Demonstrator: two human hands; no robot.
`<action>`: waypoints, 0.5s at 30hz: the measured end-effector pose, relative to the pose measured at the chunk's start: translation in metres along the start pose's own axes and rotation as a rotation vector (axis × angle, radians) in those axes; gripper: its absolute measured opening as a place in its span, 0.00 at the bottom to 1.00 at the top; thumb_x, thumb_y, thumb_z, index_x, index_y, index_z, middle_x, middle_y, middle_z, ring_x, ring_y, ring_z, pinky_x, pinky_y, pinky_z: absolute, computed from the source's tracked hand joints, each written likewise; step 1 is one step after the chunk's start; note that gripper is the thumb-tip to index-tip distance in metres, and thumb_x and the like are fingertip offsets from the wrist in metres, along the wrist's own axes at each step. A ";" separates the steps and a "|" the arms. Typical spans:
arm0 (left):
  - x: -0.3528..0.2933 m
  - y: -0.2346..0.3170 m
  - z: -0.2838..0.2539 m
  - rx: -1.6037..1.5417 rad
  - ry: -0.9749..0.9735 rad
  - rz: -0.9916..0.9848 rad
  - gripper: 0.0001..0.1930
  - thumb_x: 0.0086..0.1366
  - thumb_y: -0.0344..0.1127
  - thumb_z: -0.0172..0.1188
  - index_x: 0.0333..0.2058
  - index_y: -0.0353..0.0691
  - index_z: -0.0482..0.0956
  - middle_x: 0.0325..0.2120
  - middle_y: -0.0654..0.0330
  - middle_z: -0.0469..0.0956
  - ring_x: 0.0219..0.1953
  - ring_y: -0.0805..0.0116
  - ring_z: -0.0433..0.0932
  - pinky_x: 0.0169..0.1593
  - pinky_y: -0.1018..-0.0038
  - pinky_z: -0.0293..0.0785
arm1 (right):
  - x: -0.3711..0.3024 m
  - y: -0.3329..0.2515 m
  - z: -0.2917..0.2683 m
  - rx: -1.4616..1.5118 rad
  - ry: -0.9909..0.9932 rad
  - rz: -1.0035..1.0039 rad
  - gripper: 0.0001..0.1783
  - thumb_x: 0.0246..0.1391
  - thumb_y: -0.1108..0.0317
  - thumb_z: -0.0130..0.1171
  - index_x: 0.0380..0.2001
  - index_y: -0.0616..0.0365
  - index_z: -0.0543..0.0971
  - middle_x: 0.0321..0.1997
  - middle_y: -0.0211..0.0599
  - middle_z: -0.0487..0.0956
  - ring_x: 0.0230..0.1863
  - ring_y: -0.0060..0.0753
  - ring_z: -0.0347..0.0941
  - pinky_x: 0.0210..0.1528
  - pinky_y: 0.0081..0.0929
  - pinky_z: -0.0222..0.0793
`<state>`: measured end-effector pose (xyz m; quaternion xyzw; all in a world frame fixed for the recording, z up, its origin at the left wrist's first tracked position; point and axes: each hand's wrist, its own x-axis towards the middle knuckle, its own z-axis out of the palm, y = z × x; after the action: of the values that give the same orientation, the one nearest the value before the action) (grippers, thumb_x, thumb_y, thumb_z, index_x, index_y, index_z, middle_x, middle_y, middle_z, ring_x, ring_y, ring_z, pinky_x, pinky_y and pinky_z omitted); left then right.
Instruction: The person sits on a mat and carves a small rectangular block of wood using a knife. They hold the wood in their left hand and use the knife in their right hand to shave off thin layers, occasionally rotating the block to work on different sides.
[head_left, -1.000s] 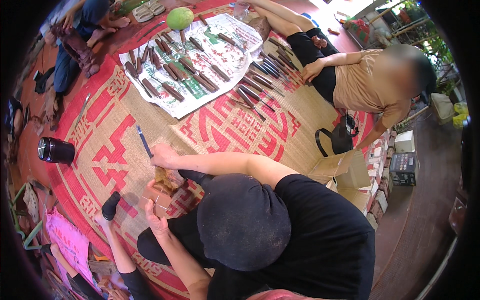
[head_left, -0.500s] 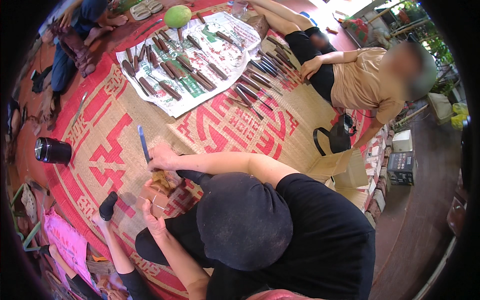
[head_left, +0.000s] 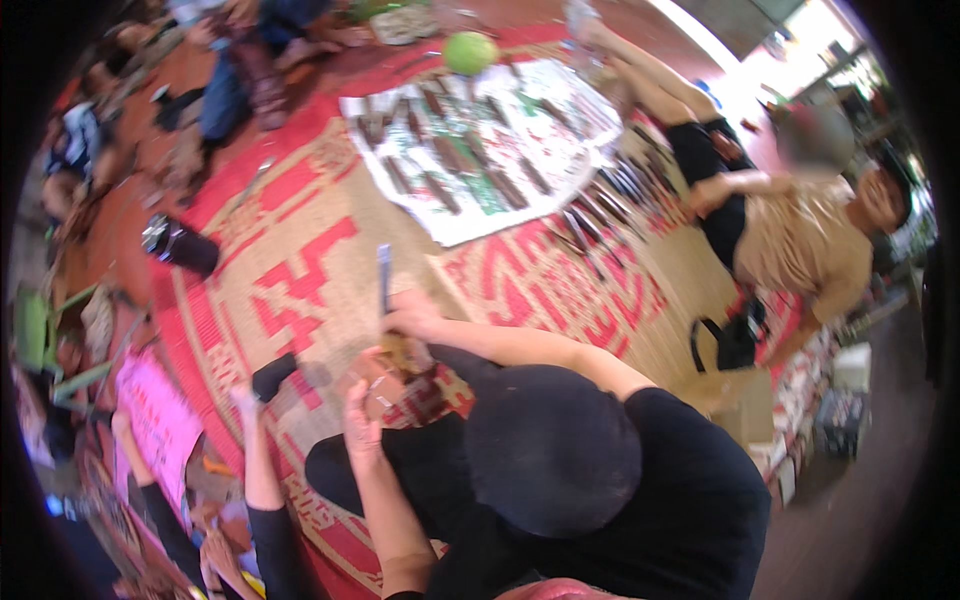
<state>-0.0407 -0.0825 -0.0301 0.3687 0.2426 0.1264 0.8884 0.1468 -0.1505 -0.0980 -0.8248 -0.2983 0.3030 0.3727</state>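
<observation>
My left hand (head_left: 362, 425) holds a reddish-brown block (head_left: 382, 394) crossed by pale lines, with the fingers along its near side. My right hand (head_left: 412, 316) grips a slim blue-grey tool (head_left: 384, 275), its flat end pointing away from me. Between the hands, just beyond the block, is a yellowish-brown piece (head_left: 404, 352), blurred and partly hidden. Farther off, a white printed sheet (head_left: 445, 232) bears several dark wooden-handled tools (head_left: 440, 190). More handled tools (head_left: 605, 205) lie on the mat to its right.
A red and tan woven mat (head_left: 300, 270) spreads around me. A black canister (head_left: 182, 248) stands left; a green round fruit (head_left: 470, 53) lies beyond the sheet. A person in tan (head_left: 800, 235) sits right, near a black bag (head_left: 738, 335) and cardboard box (head_left: 735, 400). Others sit left.
The view has turned, so the scene lies farther right in the picture, and it is blurrier. Both hands keep their hold on the block and the blue-grey tool.
</observation>
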 end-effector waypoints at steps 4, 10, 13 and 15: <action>-0.009 -0.015 -0.050 -0.075 0.191 -0.070 0.23 0.56 0.37 0.57 0.51 0.38 0.69 0.42 0.61 0.74 0.41 0.69 0.74 0.46 0.71 0.71 | 0.007 -0.014 0.005 0.037 0.013 -0.024 0.14 0.38 0.59 0.59 0.20 0.61 0.78 0.22 0.44 0.77 0.26 0.36 0.74 0.30 0.34 0.67; -0.011 0.008 -0.021 -0.044 0.013 -0.076 0.21 0.58 0.37 0.54 0.49 0.37 0.71 0.39 0.60 0.76 0.39 0.71 0.76 0.44 0.74 0.73 | -0.005 -0.010 0.008 0.256 -0.110 -0.086 0.09 0.40 0.68 0.60 0.22 0.64 0.80 0.19 0.35 0.77 0.23 0.25 0.73 0.28 0.23 0.66; -0.008 0.001 -0.029 -0.051 -0.032 -0.053 0.21 0.58 0.39 0.54 0.50 0.37 0.70 0.39 0.60 0.76 0.40 0.71 0.76 0.44 0.74 0.73 | -0.002 -0.010 0.005 0.522 -0.036 0.040 0.05 0.38 0.70 0.60 0.20 0.62 0.79 0.18 0.34 0.77 0.21 0.24 0.72 0.25 0.22 0.65; -0.007 -0.006 -0.034 -0.052 -0.001 -0.056 0.21 0.58 0.39 0.55 0.49 0.37 0.70 0.39 0.60 0.75 0.40 0.71 0.75 0.44 0.74 0.72 | -0.002 -0.010 0.005 0.525 -0.031 0.034 0.05 0.38 0.72 0.60 0.20 0.63 0.79 0.19 0.33 0.77 0.21 0.23 0.71 0.25 0.20 0.65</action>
<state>-0.0637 -0.0695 -0.0528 0.3385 0.2490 0.1074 0.9010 0.1397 -0.1444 -0.0922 -0.6998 -0.2011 0.3892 0.5642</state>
